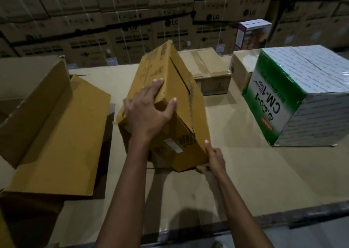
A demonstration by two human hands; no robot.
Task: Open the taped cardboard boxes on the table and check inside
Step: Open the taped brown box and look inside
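Observation:
A long yellow-brown cardboard box (181, 104) stands tilted in the middle of the table, its far end raised, a torn tape seam running along its upper face. My left hand (149, 110) grips its upper near edge, fingers over one side and thumb on the other. My right hand (213, 159) holds the box's lower near corner, thumb on the side face and fingers beneath. Behind it lies a flat taped brown box (207, 66).
An opened box (47, 119) with spread flaps lies at the left. At the right stands a green and white box marked CM-1 Tape (294, 98), with a small brown box (241, 68) behind it. Stacked washing-machine cartons (132, 21) wall the back. The table's cardboard-covered top (255, 172) ends near me.

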